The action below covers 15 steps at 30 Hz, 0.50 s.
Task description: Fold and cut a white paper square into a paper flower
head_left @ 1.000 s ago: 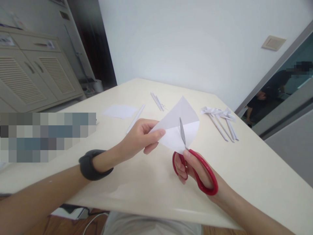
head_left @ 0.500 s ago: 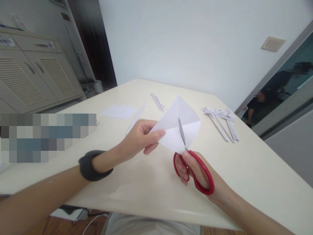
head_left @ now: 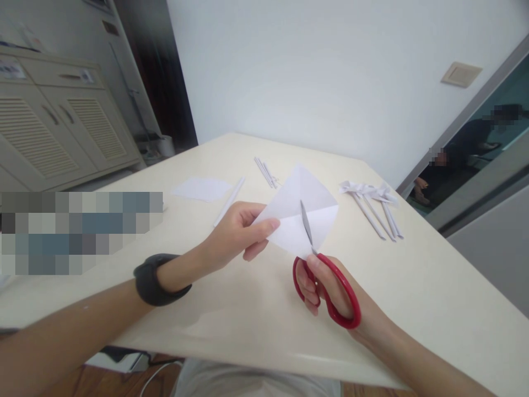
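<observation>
- Head view: my left hand (head_left: 235,234) pinches the left corner of a folded white paper (head_left: 300,215), fingers (head_left: 266,225) closed tight on it, keeping the sheet lifted off the tabletop (head_left: 413,286) so the blades can pass under and over.
- My right hand (head_left: 330,289) has its fingers through the red scissors (head_left: 326,286); the blades, nearly closed, point away from me into the paper's near corner along its crease.
- Beyond my fingers lie rolled paper sticks (head_left: 378,212), thin strips (head_left: 266,172) and a flat sheet (head_left: 202,188), well apart.
</observation>
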Motion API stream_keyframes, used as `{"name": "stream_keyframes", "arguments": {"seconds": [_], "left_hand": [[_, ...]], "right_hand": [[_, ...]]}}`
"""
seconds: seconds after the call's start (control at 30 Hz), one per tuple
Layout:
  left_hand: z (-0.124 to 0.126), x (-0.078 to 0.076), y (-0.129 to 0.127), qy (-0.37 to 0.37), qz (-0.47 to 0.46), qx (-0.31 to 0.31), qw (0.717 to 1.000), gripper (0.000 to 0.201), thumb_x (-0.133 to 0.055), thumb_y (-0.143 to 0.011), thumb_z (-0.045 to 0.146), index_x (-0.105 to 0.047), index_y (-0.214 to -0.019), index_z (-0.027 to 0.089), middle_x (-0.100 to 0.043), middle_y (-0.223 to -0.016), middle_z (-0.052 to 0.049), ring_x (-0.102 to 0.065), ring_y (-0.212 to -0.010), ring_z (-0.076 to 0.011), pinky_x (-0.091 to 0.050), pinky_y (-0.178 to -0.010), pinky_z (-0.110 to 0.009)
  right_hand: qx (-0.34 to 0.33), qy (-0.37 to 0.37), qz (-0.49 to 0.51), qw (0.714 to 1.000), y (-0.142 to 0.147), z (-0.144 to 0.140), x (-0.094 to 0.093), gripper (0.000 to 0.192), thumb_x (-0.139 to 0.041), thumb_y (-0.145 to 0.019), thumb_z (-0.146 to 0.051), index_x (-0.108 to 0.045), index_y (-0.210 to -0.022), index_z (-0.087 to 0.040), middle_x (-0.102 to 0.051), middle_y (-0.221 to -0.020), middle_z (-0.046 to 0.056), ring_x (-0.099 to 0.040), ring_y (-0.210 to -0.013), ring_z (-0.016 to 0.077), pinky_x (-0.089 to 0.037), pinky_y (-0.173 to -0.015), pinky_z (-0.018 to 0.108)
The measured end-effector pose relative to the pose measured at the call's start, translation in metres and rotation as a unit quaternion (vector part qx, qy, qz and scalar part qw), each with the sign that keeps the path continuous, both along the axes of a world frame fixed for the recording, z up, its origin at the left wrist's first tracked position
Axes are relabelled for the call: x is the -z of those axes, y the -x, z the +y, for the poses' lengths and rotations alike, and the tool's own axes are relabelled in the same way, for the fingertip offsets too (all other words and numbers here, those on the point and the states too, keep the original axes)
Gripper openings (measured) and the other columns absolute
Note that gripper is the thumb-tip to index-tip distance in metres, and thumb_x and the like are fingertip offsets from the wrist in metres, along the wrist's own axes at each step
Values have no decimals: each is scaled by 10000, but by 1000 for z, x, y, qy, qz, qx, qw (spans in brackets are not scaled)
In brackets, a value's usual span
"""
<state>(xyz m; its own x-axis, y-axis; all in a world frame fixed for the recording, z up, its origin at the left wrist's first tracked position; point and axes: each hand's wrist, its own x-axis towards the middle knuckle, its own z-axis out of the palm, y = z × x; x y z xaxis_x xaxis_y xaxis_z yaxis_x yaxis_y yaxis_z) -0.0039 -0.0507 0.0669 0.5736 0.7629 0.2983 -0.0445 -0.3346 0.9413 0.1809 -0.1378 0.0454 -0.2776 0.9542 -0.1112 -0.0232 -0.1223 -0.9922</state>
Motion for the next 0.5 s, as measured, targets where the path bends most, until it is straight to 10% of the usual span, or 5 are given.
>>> {"name": "stream_keyframes", "arguments": {"seconds": [0.5], "left_hand": [[8,-4,3,-27,-187,-104,976,322,-551,-784,210,-394,-507,163,-324,-365,73,-280,-307,-32,-185,-351,-194]], "right_hand": [[-55,42,4,998,1,-3,-5,373,-459,-861,-466,-563,-718,-138,-472,-552,-16,-431,-466,83,-363,-473,211]]}}
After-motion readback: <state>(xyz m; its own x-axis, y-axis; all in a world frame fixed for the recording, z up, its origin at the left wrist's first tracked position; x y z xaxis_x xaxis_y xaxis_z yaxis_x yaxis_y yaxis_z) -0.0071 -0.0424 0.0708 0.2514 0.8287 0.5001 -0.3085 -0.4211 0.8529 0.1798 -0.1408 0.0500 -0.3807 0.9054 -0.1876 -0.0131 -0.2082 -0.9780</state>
